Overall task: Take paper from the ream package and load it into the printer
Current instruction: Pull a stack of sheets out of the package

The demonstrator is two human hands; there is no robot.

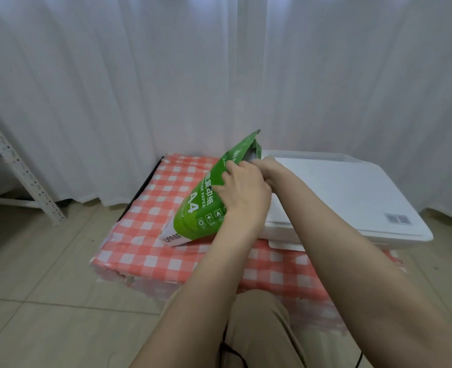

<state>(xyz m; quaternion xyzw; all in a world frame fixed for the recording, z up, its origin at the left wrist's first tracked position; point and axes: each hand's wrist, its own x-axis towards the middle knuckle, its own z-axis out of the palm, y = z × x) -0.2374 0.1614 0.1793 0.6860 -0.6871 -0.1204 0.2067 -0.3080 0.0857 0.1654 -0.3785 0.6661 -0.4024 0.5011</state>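
The green glossy plastic ream package with white "A4" lettering (193,216) stands tilted on a low table under a red-and-white checked tablecloth (153,258). Its white-printed lower end rests on the cloth and its torn mouth points up and away from the camera. Just beside it on the right, on the same cloth, sits a white flat-topped plastic printer (347,195) with its lid down; the package leans close to the printer's left edge. Sheer white pleated curtains (139,75) hang to the floor behind the table. Beige floor tiles (33,288) surround the table, and a white perforated metal shelf frame (20,168) stands at far left. Nearest the camera are a khaki trouser leg (259,328) and a thin black cable (230,351).

The left hand (243,192) clasps the upper front of the package, with the thumb across the green face and the fingers wrapped round its right edge. The right hand (267,166) reaches to the package's mouth from the printer side. Its fingers are hidden behind the wrapper and the left hand, so whether they grasp anything cannot be told.

Inside the open mouth a pale edge of white paper (250,156) shows, still within the wrapper.
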